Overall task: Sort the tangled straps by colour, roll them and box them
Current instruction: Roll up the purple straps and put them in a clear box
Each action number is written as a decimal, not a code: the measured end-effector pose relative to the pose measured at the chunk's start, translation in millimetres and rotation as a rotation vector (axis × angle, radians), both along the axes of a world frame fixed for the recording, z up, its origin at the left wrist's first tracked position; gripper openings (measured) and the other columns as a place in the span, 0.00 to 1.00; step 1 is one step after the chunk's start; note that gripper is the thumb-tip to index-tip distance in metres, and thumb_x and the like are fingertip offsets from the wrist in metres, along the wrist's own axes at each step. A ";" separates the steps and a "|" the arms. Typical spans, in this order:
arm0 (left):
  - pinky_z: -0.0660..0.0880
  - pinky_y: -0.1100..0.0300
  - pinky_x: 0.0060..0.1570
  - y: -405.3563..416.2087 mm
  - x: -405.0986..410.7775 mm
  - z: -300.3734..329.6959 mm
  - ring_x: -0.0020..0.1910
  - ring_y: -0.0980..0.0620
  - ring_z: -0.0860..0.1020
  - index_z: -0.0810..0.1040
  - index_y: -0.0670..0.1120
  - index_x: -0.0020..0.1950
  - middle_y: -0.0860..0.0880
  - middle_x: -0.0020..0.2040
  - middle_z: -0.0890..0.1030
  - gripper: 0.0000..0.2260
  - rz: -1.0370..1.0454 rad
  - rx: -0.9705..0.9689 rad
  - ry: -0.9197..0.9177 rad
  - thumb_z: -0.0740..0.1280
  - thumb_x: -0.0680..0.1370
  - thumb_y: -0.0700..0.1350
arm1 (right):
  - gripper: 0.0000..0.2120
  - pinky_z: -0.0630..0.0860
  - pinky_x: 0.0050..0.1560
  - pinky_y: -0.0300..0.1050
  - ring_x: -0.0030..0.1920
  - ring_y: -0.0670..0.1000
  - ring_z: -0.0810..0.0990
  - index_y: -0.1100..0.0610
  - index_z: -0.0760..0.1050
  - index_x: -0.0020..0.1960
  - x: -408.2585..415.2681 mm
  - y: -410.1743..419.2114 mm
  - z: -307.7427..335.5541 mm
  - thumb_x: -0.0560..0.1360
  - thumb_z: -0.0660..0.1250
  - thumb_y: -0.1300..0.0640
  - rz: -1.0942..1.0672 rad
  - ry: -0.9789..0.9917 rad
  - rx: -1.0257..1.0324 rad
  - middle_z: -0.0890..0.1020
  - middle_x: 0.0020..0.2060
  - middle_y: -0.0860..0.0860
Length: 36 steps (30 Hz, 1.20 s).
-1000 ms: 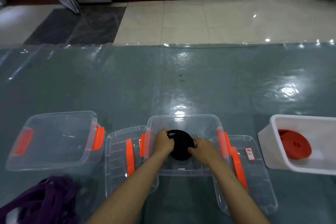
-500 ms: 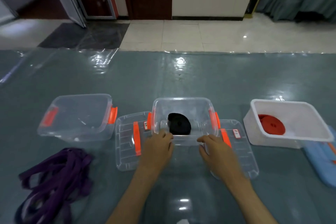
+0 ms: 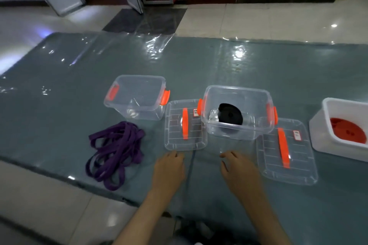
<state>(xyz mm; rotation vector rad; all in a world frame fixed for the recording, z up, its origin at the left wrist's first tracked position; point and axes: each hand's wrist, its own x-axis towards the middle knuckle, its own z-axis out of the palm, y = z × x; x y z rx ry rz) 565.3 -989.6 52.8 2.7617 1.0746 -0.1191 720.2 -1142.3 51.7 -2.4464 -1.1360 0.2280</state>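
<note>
A: Where are the hands?

B: Both hover low over the desk (image 3: 258, 69), near its front edge. The left hand (image 3: 169, 171) sits just short of the left lid (image 3: 184, 125), fingers loosely extended and holding nothing. The right hand (image 3: 238, 169) is the same, fingers relaxed and slightly spread, between that lid and the right lid (image 3: 286, 151).

A: And the straps?

B: The black roll (image 3: 231, 115) lies inside the middle clear box (image 3: 238, 113), which has orange latches. The red roll (image 3: 348, 131) lies in the white tub (image 3: 322, 125) at the right edge. The purple strap (image 3: 115, 151) is a loose tangle on the desk, left of the hands and just in front of the left clear box (image 3: 137, 97).

A: Anything in that left box?

B: Nothing that I can make out. Each lid lies flat beside the middle box, with an orange handle and a small label.
</note>
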 end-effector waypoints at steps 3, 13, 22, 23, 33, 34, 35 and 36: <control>0.73 0.56 0.51 18.3 -24.4 -5.9 0.57 0.51 0.80 0.80 0.51 0.61 0.53 0.58 0.81 0.11 0.050 0.038 0.031 0.61 0.83 0.46 | 0.05 0.81 0.36 0.55 0.37 0.61 0.83 0.60 0.84 0.43 -24.7 14.9 -0.6 0.70 0.78 0.66 0.022 0.000 -0.001 0.85 0.39 0.55; 0.73 0.53 0.52 159.9 -99.3 -37.7 0.60 0.48 0.78 0.76 0.52 0.67 0.51 0.63 0.78 0.14 0.032 0.017 0.109 0.56 0.86 0.49 | 0.08 0.79 0.49 0.54 0.54 0.60 0.84 0.55 0.83 0.57 -103.3 125.6 -19.9 0.80 0.69 0.57 -0.058 0.070 -0.086 0.84 0.53 0.53; 0.71 0.53 0.40 259.6 -176.8 -56.6 0.48 0.48 0.78 0.69 0.49 0.57 0.51 0.52 0.79 0.17 -0.013 -0.355 0.077 0.69 0.80 0.59 | 0.09 0.80 0.50 0.54 0.53 0.60 0.84 0.54 0.82 0.58 -195.3 240.2 -34.7 0.80 0.68 0.56 -0.124 0.208 -0.106 0.84 0.53 0.54; 0.72 0.53 0.41 263.7 -184.5 -61.0 0.47 0.49 0.78 0.69 0.50 0.57 0.52 0.51 0.79 0.17 -0.026 -0.440 0.108 0.71 0.79 0.59 | 0.08 0.80 0.50 0.54 0.52 0.60 0.84 0.54 0.82 0.58 -204.5 246.6 -37.8 0.80 0.68 0.55 -0.124 0.224 -0.123 0.84 0.53 0.53; 0.80 0.62 0.40 293.2 -183.1 -33.2 0.47 0.51 0.86 0.84 0.47 0.59 0.44 0.51 0.87 0.11 0.328 -1.177 -0.533 0.77 0.77 0.41 | 0.16 0.79 0.57 0.40 0.55 0.40 0.83 0.44 0.79 0.64 -255.6 258.0 -57.2 0.77 0.75 0.55 -0.069 0.614 0.077 0.85 0.56 0.41; 0.81 0.61 0.41 293.5 -178.4 -21.1 0.47 0.51 0.87 0.84 0.46 0.59 0.43 0.52 0.87 0.12 0.344 -1.247 -0.595 0.77 0.77 0.40 | 0.19 0.78 0.59 0.38 0.57 0.38 0.83 0.42 0.78 0.64 -258.3 260.0 -55.4 0.77 0.77 0.54 -0.041 0.711 0.127 0.85 0.57 0.39; 0.82 0.59 0.42 292.4 -172.4 -9.6 0.47 0.50 0.87 0.83 0.45 0.60 0.42 0.52 0.87 0.12 0.358 -1.315 -0.651 0.77 0.77 0.40 | 0.20 0.77 0.60 0.35 0.59 0.38 0.82 0.42 0.78 0.64 -260.0 263.1 -53.3 0.75 0.78 0.54 -0.014 0.781 0.169 0.85 0.58 0.38; 0.83 0.56 0.44 290.4 -165.0 1.0 0.48 0.48 0.87 0.83 0.43 0.60 0.42 0.52 0.87 0.12 0.383 -1.379 -0.708 0.76 0.78 0.39 | 0.20 0.77 0.60 0.34 0.59 0.39 0.83 0.42 0.79 0.64 -259.8 266.1 -51.3 0.75 0.79 0.54 0.005 0.817 0.210 0.86 0.57 0.39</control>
